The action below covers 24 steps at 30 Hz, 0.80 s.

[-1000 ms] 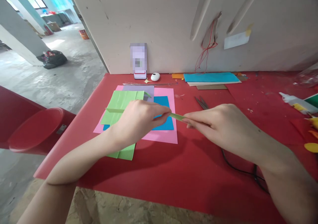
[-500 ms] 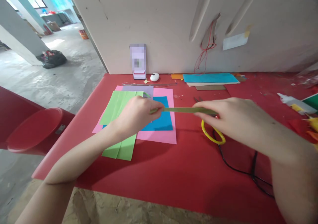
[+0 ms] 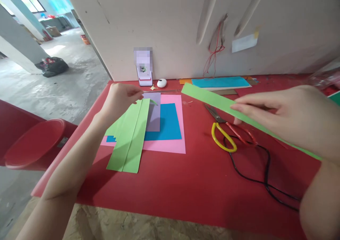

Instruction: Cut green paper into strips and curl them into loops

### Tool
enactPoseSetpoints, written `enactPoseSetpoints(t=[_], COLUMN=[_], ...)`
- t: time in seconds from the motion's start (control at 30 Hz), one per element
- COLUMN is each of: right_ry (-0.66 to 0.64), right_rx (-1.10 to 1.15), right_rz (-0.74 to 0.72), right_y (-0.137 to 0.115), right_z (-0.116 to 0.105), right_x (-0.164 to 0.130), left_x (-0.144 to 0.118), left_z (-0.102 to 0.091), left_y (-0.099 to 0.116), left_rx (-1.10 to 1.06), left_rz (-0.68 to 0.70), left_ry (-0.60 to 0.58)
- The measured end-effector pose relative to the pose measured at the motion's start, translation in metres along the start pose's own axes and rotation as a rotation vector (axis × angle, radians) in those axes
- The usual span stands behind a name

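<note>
Red table point(image 3: 186, 194): green strip point(image 3: 212, 99) is pinched by right hand point(image 3: 292, 119) above scissors point(image 3: 225, 133); left hand point(image 3: 120, 98), at 9 o'clock, pinches green sheet point(image 3: 130, 137); strip should be kept taut, uncreased

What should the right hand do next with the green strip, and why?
Probably set the green strip on the bare red table: the right hand holds it free, and the left hand pinches the green sheet.

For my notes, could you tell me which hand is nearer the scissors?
Right. The right hand hovers just beside the scissors; the left hand is across the papers.
</note>
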State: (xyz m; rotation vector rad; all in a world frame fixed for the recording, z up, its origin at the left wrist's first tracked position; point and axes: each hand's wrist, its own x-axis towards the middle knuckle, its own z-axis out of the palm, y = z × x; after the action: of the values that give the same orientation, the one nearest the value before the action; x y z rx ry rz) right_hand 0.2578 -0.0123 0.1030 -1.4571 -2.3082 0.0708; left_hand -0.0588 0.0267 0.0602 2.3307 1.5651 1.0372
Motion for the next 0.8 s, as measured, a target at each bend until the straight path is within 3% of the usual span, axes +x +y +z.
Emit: enactPoseSetpoints(t=[0.07,0.1,0.27,0.37,0.47,0.8], right_ry=[-0.103,-0.183,-0.460,-0.495,-0.472,-0.509], right_rx=[0.181,0.260,0.495,0.439,0.339,0.309], right_rz=[0.055,0.074,0.081,-0.014,-0.064,-0.088], right_y=[-0.003,-0.007,-0.023,-0.027,-0.028,-0.023], right_z=[0.001,0.005,0.033,0.039,0.039,0.047], right_x=[0.005,0.007,0.014,0.015,0.014,0.017], left_x=[0.000,-0.002,-0.017,-0.022,-0.023,-0.023], left_z=[0.004,0.008,0.021,0.024,0.025,0.030], left_y=[0.009,0.017,0.056,0.059,0.058,0.056], left_rx=[-0.119,-0.161,0.034,0.056,0.064,0.112], left_rz=[-0.079,-0.038,0.441,0.532,0.565,0.556], left_ry=[0.014,0.029,-0.096,-0.200,-0.231,-0.128])
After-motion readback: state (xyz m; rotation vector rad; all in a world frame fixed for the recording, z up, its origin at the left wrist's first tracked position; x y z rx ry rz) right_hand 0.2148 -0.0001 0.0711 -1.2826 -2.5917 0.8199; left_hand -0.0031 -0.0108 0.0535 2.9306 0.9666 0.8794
